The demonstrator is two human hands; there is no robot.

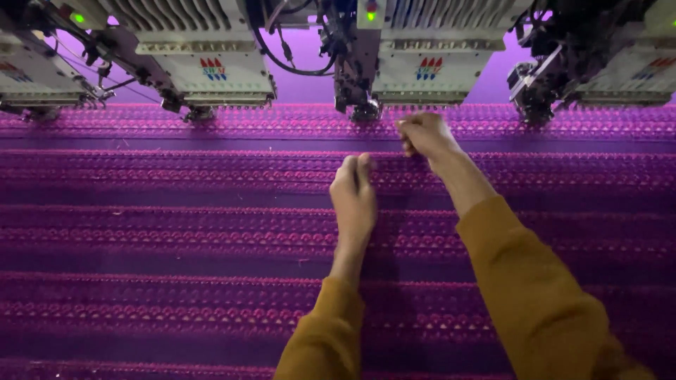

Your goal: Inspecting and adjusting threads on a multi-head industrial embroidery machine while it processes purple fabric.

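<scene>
The left hand (353,191) is resting on the purple fabric (169,239), its fingers curled in with the fingertips pinched together against the cloth; whether a thread is caught between them is too small to tell. The right hand (424,134) is reaching further out, toward the far edge of the fabric, its fingers closed into a loose fist and pressing on a row of pink embroidered scallops (211,163). Both arms are wearing mustard-yellow sleeves (535,295). The fabric is lying stretched flat, filling the whole view from the near edge to the far edge, with bands of stitching running left to right. Along the far edge, a row of embroidery machine heads (394,56) is hanging over the cloth, and the middle needle assembly (359,91) is sitting just beyond the right hand.
</scene>
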